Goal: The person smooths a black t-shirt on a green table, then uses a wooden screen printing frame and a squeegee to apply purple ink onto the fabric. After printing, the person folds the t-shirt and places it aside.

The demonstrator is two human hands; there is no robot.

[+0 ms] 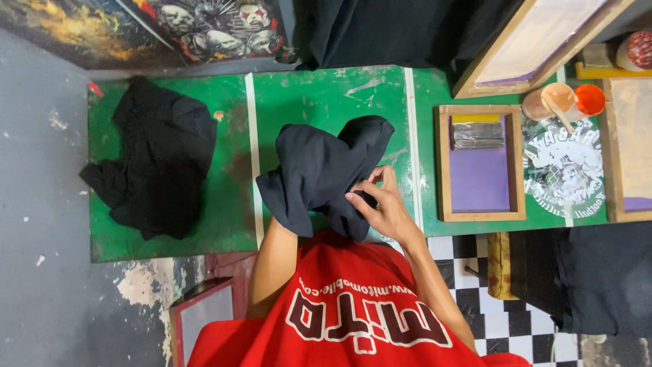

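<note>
Screen-printing workshop, pretty clearly. Green paint-scuffed counter [326,95] split by white lines into stations, wooden-framed screen [481,163] with purple emulsion and a squeegee [477,134] lying in it, white print [564,166] already on the counter, open ink pots [564,102] with a stirring stick, black shirts [159,163] piled about, printed posters [204,27] along the wall.

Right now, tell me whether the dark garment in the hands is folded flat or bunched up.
Bunched up. The dark garment hangs in loose, uneven folds over the green table, with the right hand pinching its edge; the left hand is hidden beneath it.
</note>
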